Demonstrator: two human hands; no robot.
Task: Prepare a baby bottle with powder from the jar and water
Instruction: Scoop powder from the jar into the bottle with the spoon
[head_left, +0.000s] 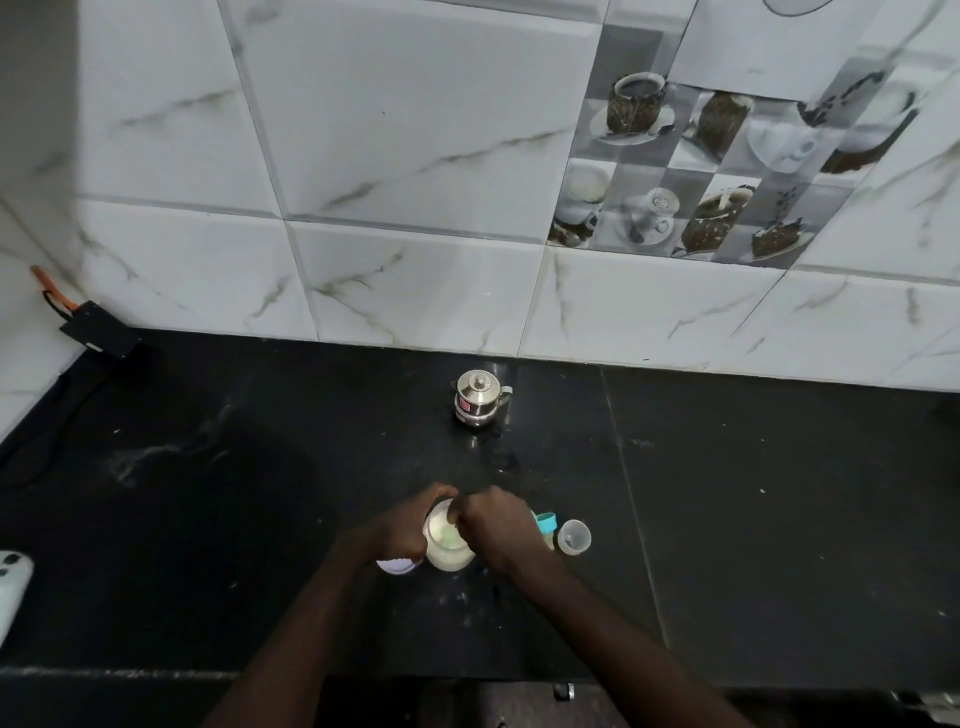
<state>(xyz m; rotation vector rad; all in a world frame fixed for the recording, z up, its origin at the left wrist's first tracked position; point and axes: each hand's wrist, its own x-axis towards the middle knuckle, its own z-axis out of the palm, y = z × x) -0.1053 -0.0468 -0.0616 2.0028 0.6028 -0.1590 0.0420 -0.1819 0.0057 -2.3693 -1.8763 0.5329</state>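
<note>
Tiled wall (415, 156), white marble pattern, fills the 12 o'clock half of the view; black countertop (208, 519) fills the 6 o'clock half. Left hand (410, 525) is curled round the side of the open jar (449, 558), which stands on the countertop near centre and holds pale powder. Right hand (498, 525) hangs over the jar mouth with fingers bunched and pointing down; whether it holds anything cannot be told. Taking the jar as dial centre:
- steel pot (478, 397), lidded, at 12 o'clock, well apart
- baby bottle (545, 522), teal collar, at 3 o'clock
- clear cap (574, 538) just beyond the bottle
- purple lid (397, 565) at 8 o'clock, partly under the left hand
</note>
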